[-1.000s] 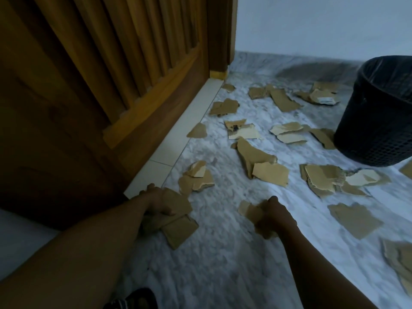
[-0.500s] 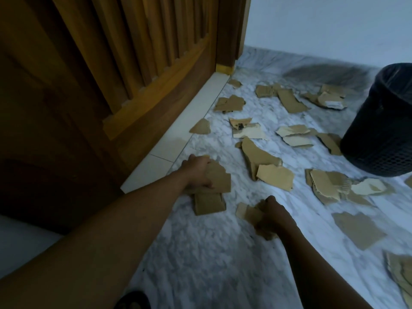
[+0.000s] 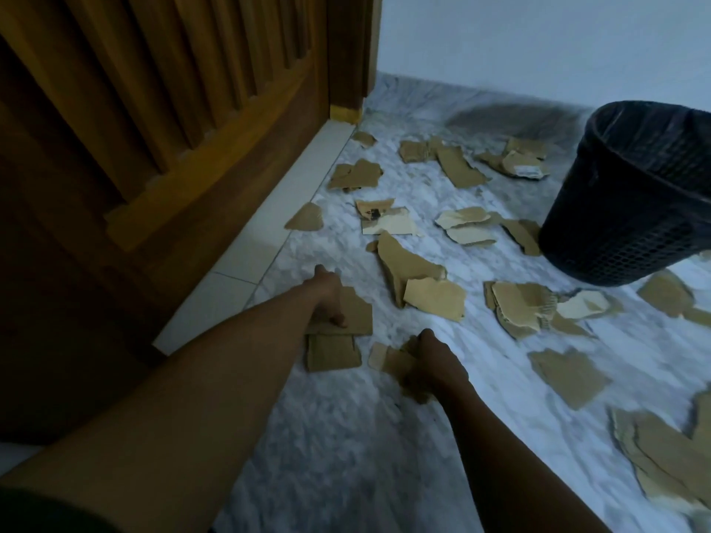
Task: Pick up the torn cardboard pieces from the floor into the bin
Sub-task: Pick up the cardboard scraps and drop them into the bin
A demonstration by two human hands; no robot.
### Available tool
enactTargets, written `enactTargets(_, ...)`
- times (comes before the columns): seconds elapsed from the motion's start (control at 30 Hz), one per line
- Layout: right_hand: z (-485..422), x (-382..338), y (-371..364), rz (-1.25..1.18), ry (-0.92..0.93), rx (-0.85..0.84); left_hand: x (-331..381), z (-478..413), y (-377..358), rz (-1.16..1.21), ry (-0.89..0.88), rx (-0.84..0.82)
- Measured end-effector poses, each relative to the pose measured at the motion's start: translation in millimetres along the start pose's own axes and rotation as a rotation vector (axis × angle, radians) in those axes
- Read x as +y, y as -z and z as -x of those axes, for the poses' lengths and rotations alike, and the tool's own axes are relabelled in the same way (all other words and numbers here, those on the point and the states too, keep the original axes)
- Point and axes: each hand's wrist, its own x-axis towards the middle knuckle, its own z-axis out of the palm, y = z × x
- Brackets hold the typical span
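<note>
Matt brown torn cardboard pieces [image 3: 434, 298] with rough, ragged edges are strewn over a smooth grey-white marbled floor [image 3: 346, 436]. A black perforated plastic bin [image 3: 631, 209] is seen beside a varnished, ribbed wooden door [image 3: 161, 109].

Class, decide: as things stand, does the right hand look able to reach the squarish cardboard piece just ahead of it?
Probably yes: only bare marble floor separates the right hand from the squarish cardboard piece. It holds torn pieces, though, so grasping more may be awkward.
</note>
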Motion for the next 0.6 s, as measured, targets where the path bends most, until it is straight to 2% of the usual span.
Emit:
enactTargets(0.2,3,6,-6,-0.045,-0.031,0.075,17,7,-8,0.114,-0.025,-0.016)
enactTargets(0.3,2,15,1,-0.089,-0.051,0.290,31,9,-11,0.056,-0.081,-0.049)
enactTargets(0.4,-5,28,19,0.244,-0.019,0.437,53,6,-8,-0.182,-0.215,-0.025)
enactTargets(0.5,-21,39,33,0.479,0.036,0.331,78,1,7,-0.400,-0.315,0.084)
enactTargets(0.6,-41,41,41,0.563,0.109,0.237,97,-9,25,-0.591,-0.432,0.180)
